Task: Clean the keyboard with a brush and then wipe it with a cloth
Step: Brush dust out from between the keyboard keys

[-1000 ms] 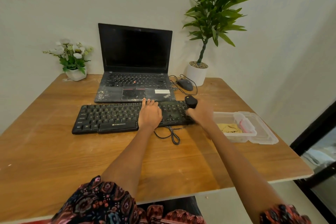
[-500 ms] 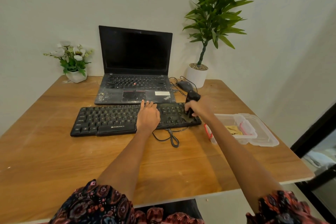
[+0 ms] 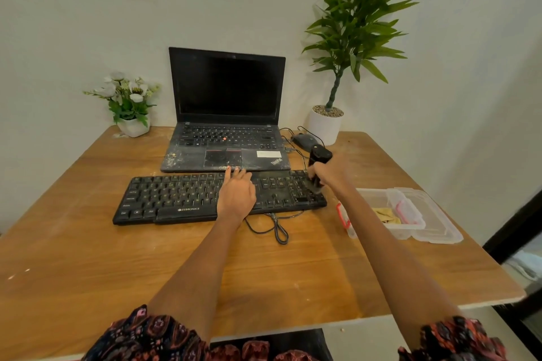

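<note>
Readable markings, placed relative to the keyboard (image 3: pixel 217 196):

1. "ZEBRONICS", white lettering with a small logo, on your keyboard's front edge, just left of where your left hand (image 3: pixel 236 195) rests.
2. "ThinkPad", slanted, on the palm rest corner of the laptop (image 3: pixel 225 132) directly behind the keyboard.
3. White sticker beside that logo: its print is too small for you to read.
4. Key legends on both: visible as marks, too blurred to read.
</note>
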